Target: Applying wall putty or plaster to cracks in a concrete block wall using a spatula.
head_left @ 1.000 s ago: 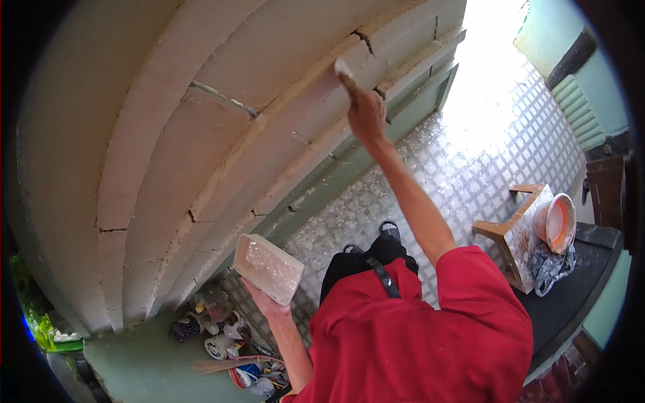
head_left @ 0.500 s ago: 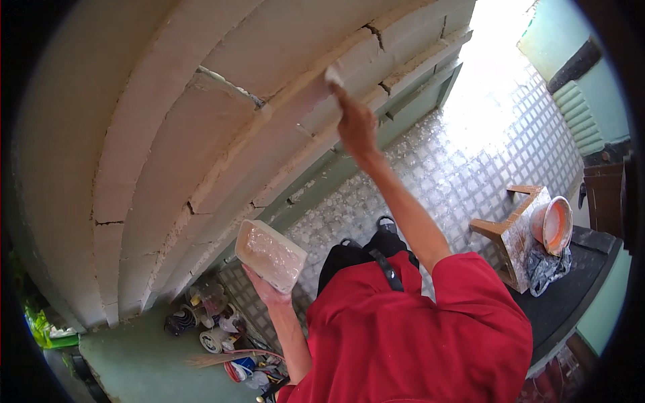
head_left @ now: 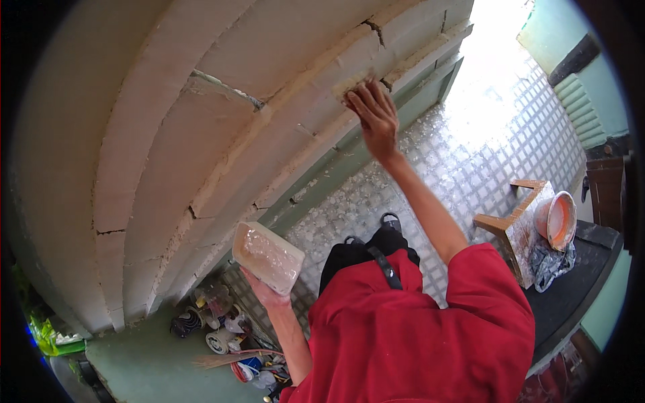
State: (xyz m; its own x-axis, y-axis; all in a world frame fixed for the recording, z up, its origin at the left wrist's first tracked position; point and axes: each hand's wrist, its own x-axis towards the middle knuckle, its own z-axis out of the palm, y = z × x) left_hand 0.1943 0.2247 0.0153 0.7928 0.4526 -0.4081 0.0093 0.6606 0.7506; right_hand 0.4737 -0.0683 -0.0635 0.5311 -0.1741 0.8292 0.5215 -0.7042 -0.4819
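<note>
My left hand [head_left: 267,290] is closed under and around a pale rectangular plastic tub [head_left: 282,269], tilted, with wet whitish paste [head_left: 262,248] inside. Up at the block wall [head_left: 295,144], my right hand [head_left: 377,121] is bent with its fingers together. They pinch a small flat tan piece [head_left: 351,87] against the wall face; motion blurs it, so its exact kind is unclear. Stepped ledges with pale coating run across the wall, and dark cracks [head_left: 373,30] show at several joints.
A paint-spattered stool [head_left: 517,232] stands at right, next to an orange bucket [head_left: 556,220] and a crumpled plastic bag [head_left: 552,263] by a black countertop [head_left: 571,292]. Containers and cans [head_left: 218,341] and a broom [head_left: 222,361] crowd the lower left. The tiled floor [head_left: 443,174] has white spatter.
My right hand has turned from a pointing-like pose to bent, gathered fingers and shifted slightly right and down along the wall. The tub in my left hand has barely moved.
</note>
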